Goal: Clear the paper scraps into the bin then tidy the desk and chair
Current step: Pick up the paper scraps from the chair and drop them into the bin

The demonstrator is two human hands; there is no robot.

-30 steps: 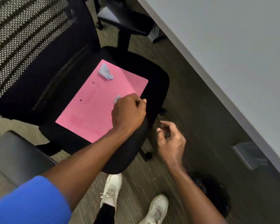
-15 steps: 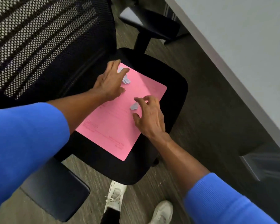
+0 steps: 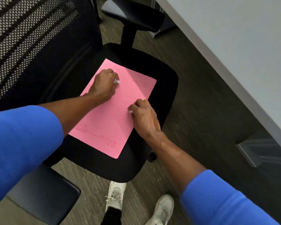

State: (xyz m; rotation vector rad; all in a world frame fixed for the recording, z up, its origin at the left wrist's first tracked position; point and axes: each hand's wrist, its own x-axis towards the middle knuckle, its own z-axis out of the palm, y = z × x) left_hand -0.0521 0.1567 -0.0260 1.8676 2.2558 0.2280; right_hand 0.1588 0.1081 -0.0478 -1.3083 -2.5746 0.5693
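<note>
both hands are curled up tight, each with a grip on a small white bit of paper. far to the left is the mesh chair back [image 3: 31, 46], black with little holes. a blue sleeve [image 3: 21, 143] covers the left arm near the camera. next comes the left hand [image 3: 104, 85], curled into a fist on the top part of the pink sheet [image 3: 107, 124]. its grip is closed on a white paper scrap [image 3: 116, 81] that pokes out by the fingers. the pink sheet lies flat on the black chair seat [image 3: 165, 88], with faint lines printed on it. more to the right, the right hand [image 3: 144, 117] rests on the right edge of the pink sheet. its fingers are bent in, and its grip holds a second scrap [image 3: 131, 112]; only a tiny white corner shows. the two hands are apart from each other. below the seat are two white shoes [image 3: 115, 197] on the grey floor [image 3: 193, 95]. a black armrest [image 3: 44, 192] is at the bottom left. on the far right, the pale grey bench [image 3: 242, 46] runs across the corner, well apart from the chair seat.
</note>
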